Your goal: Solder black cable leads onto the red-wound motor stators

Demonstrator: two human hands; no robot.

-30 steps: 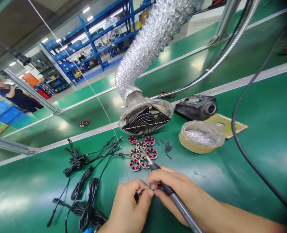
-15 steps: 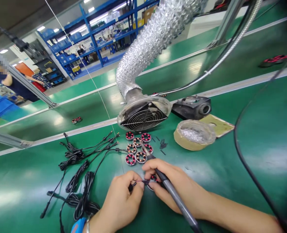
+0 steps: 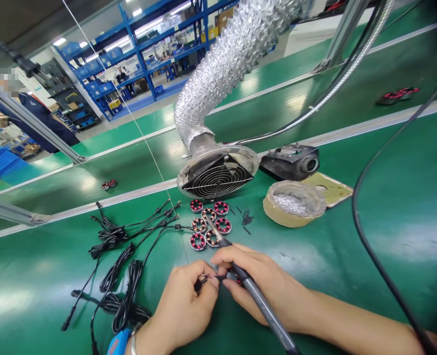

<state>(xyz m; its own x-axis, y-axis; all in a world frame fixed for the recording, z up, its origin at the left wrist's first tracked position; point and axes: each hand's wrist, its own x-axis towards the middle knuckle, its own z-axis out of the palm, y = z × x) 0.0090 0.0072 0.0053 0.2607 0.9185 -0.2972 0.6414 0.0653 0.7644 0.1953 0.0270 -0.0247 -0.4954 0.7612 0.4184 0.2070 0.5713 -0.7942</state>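
Note:
My left hand [image 3: 189, 303] pinches the end of a black cable [image 3: 200, 283] between thumb and forefinger. Opposite it, fingertips nearly touching, my right hand [image 3: 268, 288] is closed round a soldering iron [image 3: 261, 303], whose tip points away over the coils. My right fingers also pinch a short dark piece at the cable's end; a red-wound coil ring [image 3: 237, 280] is mostly hidden beneath them. Beyond my hands several round coils [image 3: 223, 226] with red or copper windings lie grouped. Short black tubes [image 3: 246, 217] are scattered to their right.
Bundled black cables [image 3: 131, 296] lie at the left. A fume extractor [image 3: 218, 177] on a foil duct [image 3: 218, 84] stands behind the coils. To its right are a black iron holder [image 3: 296, 161], a round tub [image 3: 294, 207] and a yellow-green pad [image 3: 327, 190]. A person [image 3: 44, 121] stands far left.
The view has shifted slightly. The red coil ring under my right hand showed more half a second ago. Both hands keep their pinch, and the iron's tip has moved a little left.

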